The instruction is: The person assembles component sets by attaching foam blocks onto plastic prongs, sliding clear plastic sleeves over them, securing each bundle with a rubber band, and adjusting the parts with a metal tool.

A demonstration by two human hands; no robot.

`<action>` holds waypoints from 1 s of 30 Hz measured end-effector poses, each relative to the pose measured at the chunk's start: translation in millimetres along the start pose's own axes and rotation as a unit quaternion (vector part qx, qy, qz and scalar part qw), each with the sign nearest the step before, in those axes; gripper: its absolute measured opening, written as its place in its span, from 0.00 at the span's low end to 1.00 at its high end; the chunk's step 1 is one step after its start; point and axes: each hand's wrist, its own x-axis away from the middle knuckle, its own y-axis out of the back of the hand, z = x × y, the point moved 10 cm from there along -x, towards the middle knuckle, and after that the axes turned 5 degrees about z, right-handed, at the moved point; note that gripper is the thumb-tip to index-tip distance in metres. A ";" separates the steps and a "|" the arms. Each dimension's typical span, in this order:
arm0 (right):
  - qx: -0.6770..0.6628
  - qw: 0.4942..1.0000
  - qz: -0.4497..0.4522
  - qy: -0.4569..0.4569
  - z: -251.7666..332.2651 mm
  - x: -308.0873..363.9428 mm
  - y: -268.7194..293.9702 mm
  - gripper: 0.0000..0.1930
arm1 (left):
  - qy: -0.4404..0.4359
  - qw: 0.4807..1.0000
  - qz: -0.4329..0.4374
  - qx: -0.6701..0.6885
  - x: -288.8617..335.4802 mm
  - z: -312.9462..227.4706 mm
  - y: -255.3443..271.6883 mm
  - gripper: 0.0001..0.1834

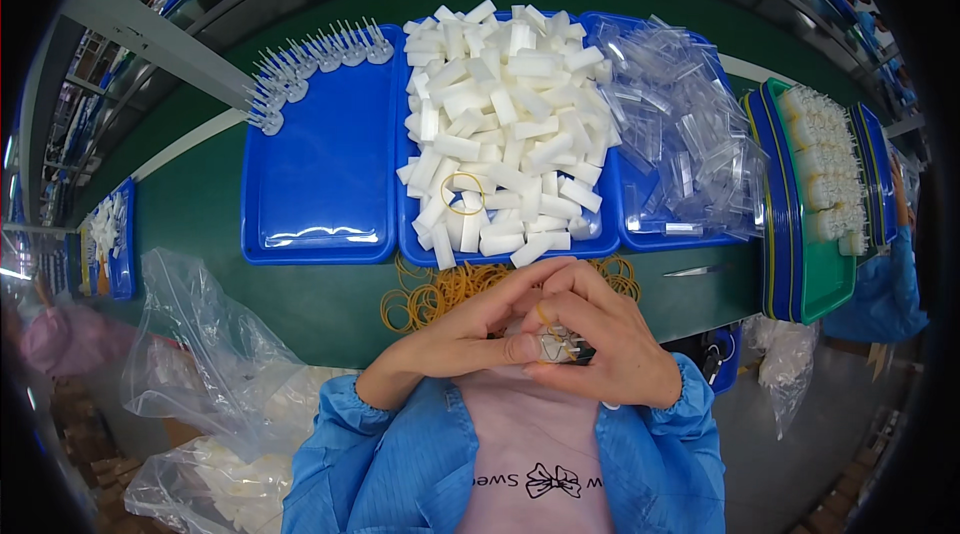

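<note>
My left hand (465,332) and my right hand (622,342) meet in front of my chest, fingers curled and touching. Between them is a small clear-and-white part (558,346), mostly covered by the fingers. A yellow rubber band (543,314) loops over a finger near that part. Just beyond the hands lies a heap of yellow rubber bands (440,296) on the green table. Past it, a blue tray (420,256) is heaped with white foam blocks (500,124), and one loose band (463,194) rests on them.
At left, a blue tray (320,174) holds white pieces with thin stems (325,52) along its far edge. A blue tray of clear plastic sleeves (690,134) stands right, beside stacked trays with a green one (825,284) on top. Tweezers (690,272) lie nearby. Plastic bags (210,354) sit lower left.
</note>
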 end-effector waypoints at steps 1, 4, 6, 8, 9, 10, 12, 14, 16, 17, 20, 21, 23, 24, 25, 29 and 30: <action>-0.033 0.999 0.029 -0.006 -1.4 0.9 -3.4 0.22 | 0.001 1.000 0.001 0.003 0.5 -1.8 -0.8 0.44; -0.120 0.991 0.054 0.027 6.7 4.3 5.0 0.25 | -0.001 1.000 0.006 0.019 2.3 -6.5 -3.4 0.45; -0.150 0.986 0.067 0.031 3.6 9.2 6.1 0.26 | -0.005 0.999 0.009 0.041 4.7 -1.3 -2.4 0.45; -0.180 0.980 0.080 0.035 -2.7 12.0 6.9 0.27 | -0.013 0.999 0.012 0.037 2.7 0.2 -7.3 0.44; -0.209 0.972 0.096 0.053 -3.0 12.8 6.9 0.25 | -0.022 0.999 0.015 0.030 1.7 -0.4 -10.8 0.43; -0.238 0.962 0.112 0.072 -1.3 13.4 6.7 0.24 | -0.021 0.999 0.016 0.033 0.9 1.6 -13.1 0.43; -0.251 0.961 0.103 0.057 -2.3 11.4 8.5 0.22 | -0.006 0.998 0.022 0.063 -0.4 8.6 -16.9 0.42; -0.264 0.959 0.094 0.042 -6.8 9.3 8.4 0.21 | -0.001 0.999 0.027 0.030 -0.1 10.6 -19.2 0.41; -0.257 0.962 0.080 0.041 -9.6 8.5 8.0 0.17 | 0.004 1.000 0.028 -0.004 0.7 14.5 -20.9 0.41; -0.260 0.962 0.079 0.039 -11.4 7.7 2.9 0.17 | 0.008 0.999 0.034 -0.017 0.0 19.0 -21.4 0.41; -0.247 0.967 0.003 0.064 -14.9 7.1 11.2 0.15 | 0.014 1.000 0.025 0.013 -3.8 22.2 -24.1 0.40; -0.261 0.965 0.025 0.026 -22.1 8.4 6.6 0.18 | 0.016 0.998 0.004 0.054 -3.5 23.0 -22.2 0.39; -0.275 0.960 0.045 -0.013 -31.6 8.8 0.6 0.20 | 0.012 0.998 0.003 0.066 -2.4 24.8 -22.4 0.39; -0.291 0.955 0.047 0.025 -28.8 8.2 1.1 0.22 | 0.008 0.997 0.002 0.078 -2.2 25.5 -22.5 0.39; -0.306 0.949 0.048 0.064 -23.8 8.6 2.7 0.25 | 0.009 0.997 0.003 0.080 -2.2 26.0 -22.1 0.39; -0.273 0.957 0.060 0.075 -5.9 7.5 8.6 0.25 | 0.010 0.989 0.017 0.149 -0.5 29.6 -24.6 0.39; -0.231 0.970 0.077 0.019 -10.1 8.9 3.0 0.24 | 0.003 0.984 0.020 0.177 -0.6 29.9 -26.0 0.38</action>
